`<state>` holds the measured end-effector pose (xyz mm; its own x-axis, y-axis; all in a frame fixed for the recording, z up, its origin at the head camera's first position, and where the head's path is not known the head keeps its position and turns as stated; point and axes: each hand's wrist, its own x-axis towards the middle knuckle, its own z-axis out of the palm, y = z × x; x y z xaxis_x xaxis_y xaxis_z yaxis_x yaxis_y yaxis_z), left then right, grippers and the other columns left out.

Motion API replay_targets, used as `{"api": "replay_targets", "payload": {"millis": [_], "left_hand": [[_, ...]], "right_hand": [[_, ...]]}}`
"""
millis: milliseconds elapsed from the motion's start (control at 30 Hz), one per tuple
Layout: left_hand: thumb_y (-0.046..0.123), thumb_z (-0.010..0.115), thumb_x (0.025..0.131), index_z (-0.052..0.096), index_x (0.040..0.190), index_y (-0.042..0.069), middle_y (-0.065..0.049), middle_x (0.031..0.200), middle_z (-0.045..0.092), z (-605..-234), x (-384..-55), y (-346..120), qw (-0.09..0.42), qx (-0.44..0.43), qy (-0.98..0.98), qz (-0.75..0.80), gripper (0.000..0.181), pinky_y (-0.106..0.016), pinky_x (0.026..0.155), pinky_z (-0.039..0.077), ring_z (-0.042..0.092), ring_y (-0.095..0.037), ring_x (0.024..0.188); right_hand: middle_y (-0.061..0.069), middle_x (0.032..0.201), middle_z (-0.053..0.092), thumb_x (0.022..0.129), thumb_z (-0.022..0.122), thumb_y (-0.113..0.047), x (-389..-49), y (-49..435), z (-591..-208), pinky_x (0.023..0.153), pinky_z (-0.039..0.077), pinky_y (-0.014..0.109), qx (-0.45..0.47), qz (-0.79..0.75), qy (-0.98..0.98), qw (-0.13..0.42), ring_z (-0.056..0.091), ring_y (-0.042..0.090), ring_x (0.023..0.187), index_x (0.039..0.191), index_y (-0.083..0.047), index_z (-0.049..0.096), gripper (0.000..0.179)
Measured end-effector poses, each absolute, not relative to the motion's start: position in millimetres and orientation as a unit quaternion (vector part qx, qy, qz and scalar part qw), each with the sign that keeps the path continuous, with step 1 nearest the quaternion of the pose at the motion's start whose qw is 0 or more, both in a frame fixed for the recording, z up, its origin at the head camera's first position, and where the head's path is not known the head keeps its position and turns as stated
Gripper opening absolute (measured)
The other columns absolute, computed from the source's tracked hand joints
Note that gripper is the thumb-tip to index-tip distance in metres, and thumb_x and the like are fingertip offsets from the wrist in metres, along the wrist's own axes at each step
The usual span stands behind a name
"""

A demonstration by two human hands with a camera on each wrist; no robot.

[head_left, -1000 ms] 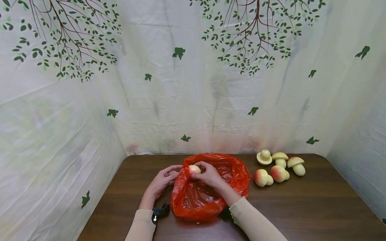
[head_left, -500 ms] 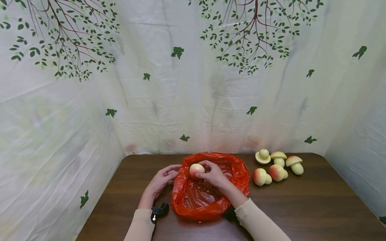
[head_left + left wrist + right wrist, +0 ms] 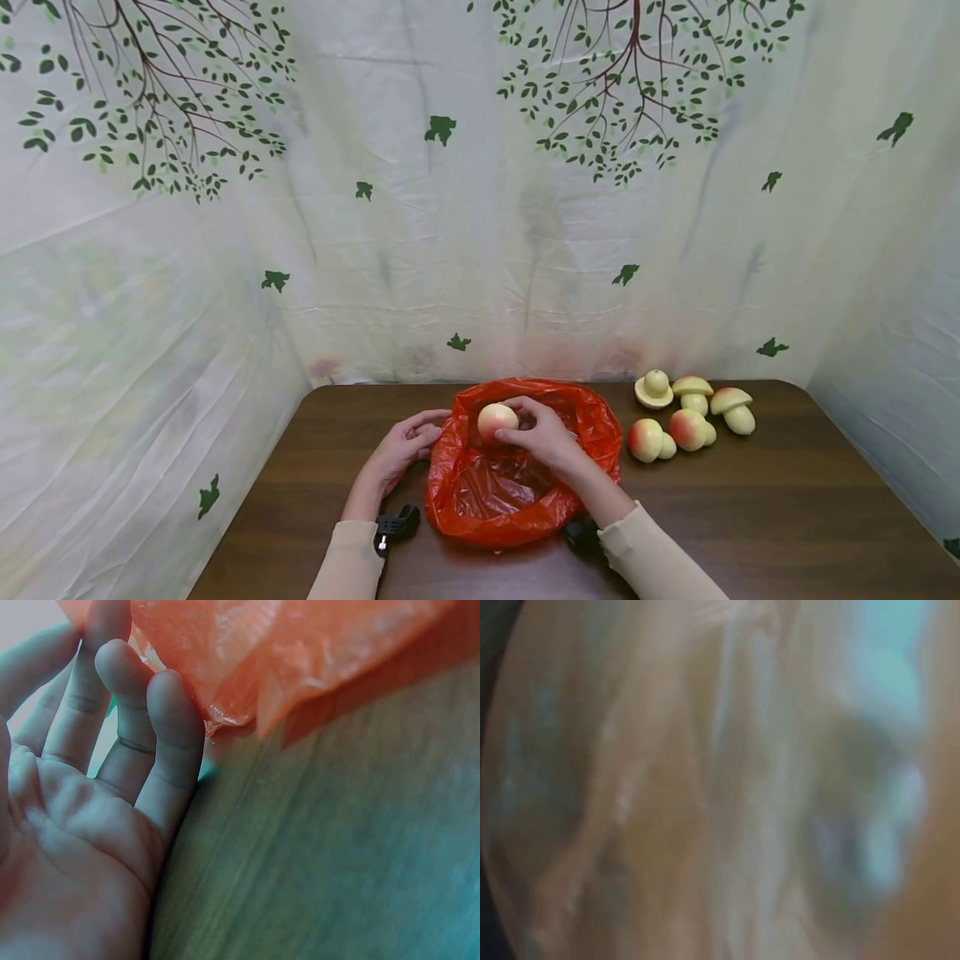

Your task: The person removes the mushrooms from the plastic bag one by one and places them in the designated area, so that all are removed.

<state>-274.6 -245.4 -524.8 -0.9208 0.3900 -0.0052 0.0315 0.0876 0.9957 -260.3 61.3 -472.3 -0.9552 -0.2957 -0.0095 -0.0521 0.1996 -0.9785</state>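
Observation:
A red plastic bag stands wide-mouthed on the wooden table. My right hand reaches over it and pinches a cream-and-red mushroom between thumb and fingers, above the inside of the bag near its left wall. Its round cap faces up and the stem is hidden. At the bag's left rim, my left hand pinches the edge; in the left wrist view, thumb and index fingertips meet at the red plastic, the other fingers bent beside it. The right wrist view is a blur of close, glossy plastic.
Several similar mushrooms lie in a group right of the bag, among them an upturned one, a red-capped one and one at the far right. Behind the dark wooden table hangs a leaf-printed curtain.
My right hand has moved slightly right, drawing the mushroom away from the bag's left rim toward the middle, so more of its cap shows. The left hand stays at the rim.

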Motion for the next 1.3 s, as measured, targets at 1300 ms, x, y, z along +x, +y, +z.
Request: {"api": "replay_targets", "payload": {"millis": [1300], "left_hand": [[0.026,0.057,0.111,0.053,0.152,0.008,0.003,0.11,0.079,-524,-275,-243,0.138,0.142,0.727,0.658,0.045,-0.03,0.093,0.062,0.075,-0.013,0.101]], "right_hand": [[0.01,0.109,0.068,0.096,0.081,-0.021,-260,140,-455,0.083,0.055,0.029,-0.089,-0.607,0.788,0.037,0.061,0.021,0.096,0.132,-0.007,0.067,0.042]]}}
